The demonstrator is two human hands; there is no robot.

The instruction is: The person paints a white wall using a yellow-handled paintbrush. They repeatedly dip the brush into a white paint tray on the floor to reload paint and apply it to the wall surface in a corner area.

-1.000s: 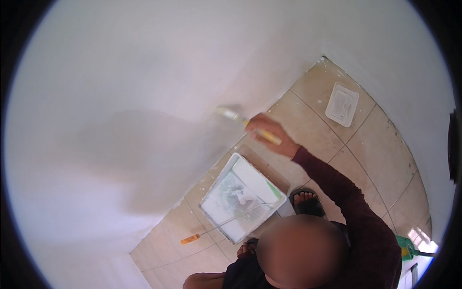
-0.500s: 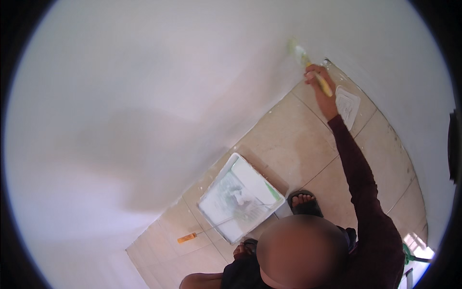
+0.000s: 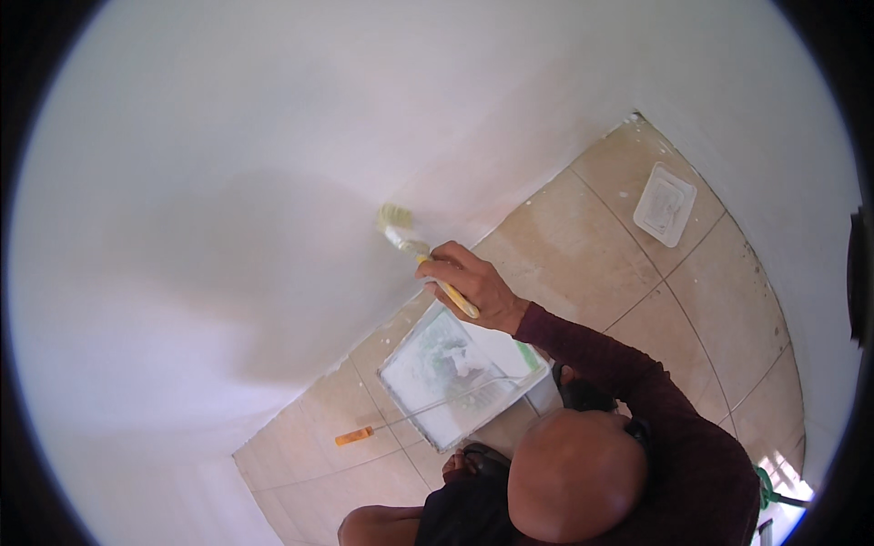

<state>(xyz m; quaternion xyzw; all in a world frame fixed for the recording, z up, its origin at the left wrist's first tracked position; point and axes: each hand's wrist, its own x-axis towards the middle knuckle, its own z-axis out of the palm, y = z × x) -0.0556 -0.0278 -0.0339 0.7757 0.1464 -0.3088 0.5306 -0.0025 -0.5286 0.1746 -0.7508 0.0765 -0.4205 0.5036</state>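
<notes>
Neither my left hand nor my right hand is identifiable in view. A crouched person (image 3: 683, 464) in a maroon long-sleeved top, seen from above, has their right hand (image 3: 473, 287) closed on the yellow handle of a paintbrush (image 3: 401, 227), bristles against the white wall (image 3: 273, 109). Just below that hand, a paint tray (image 3: 419, 346) with white paint and greenish streaks sits on the tiled floor (image 3: 583, 237). A roller frame with an orange grip (image 3: 353, 436) lies across it. The person's other hand is mostly hidden low by a dark sandal (image 3: 487, 462).
A small white plastic container (image 3: 665, 205) lies near the wall corner at upper right. A second wall (image 3: 728, 127) bounds the floor on the right. A green object with a dark handle (image 3: 769, 487) is at lower right. A dark shape (image 3: 856, 278) shows at the far right rim.
The person's brush hand moved up and right toward the corner, then came back down and left above the tray. Their head and body have shifted slightly, and the small container is uncovered again.
</notes>
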